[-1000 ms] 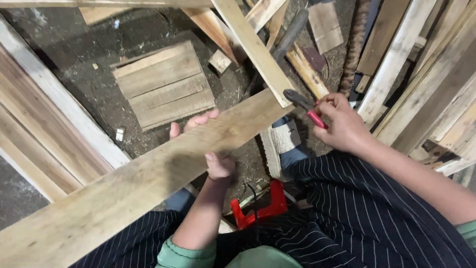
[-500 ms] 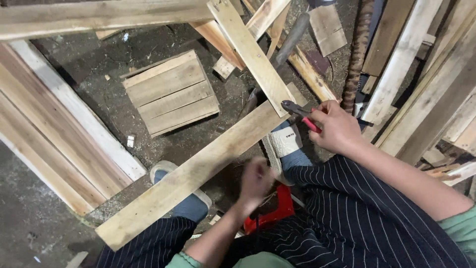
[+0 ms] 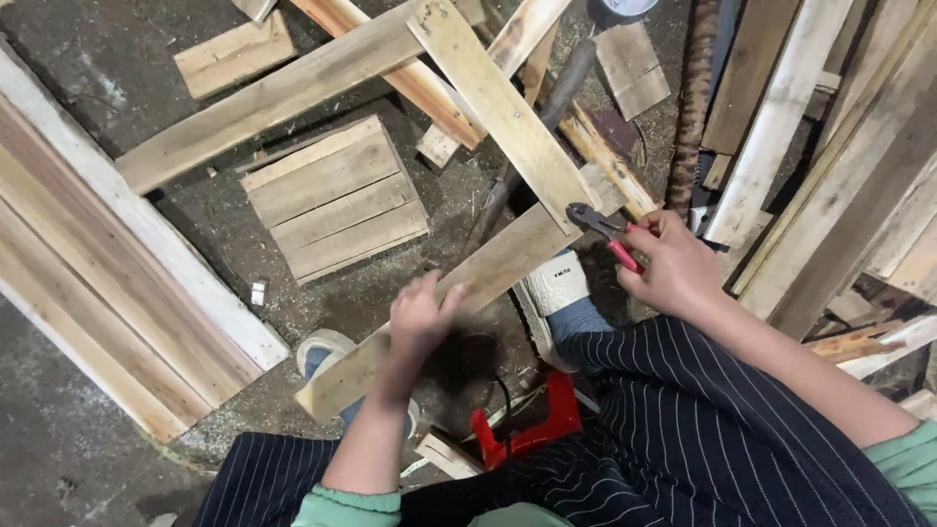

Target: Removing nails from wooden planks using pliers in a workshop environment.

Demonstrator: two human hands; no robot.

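Rough grey concrete floor point(image 3: 88, 59), dusted with sawdust, lies strewn with pallet scraps and boards seen from the head camera. Across the person's lap and shoes runs a long pale rough-sawn wooden plank point(image 3: 488, 273), slanting from low left up toward the right. The left hand point(image 3: 418, 317) presses on the plank's upper face, fingers curled over its far edge, slightly blurred. The right hand point(image 3: 673, 263) is closed round red-handled metal pincers point(image 3: 603, 226), whose dark jaws sit at the plank's upper end, seemingly working there; whether a nail is gripped cannot be told. A small square slatted panel point(image 3: 332, 200) rests on the floor beyond, and a red plastic tool point(image 3: 527, 434) sits by the striped trousers.
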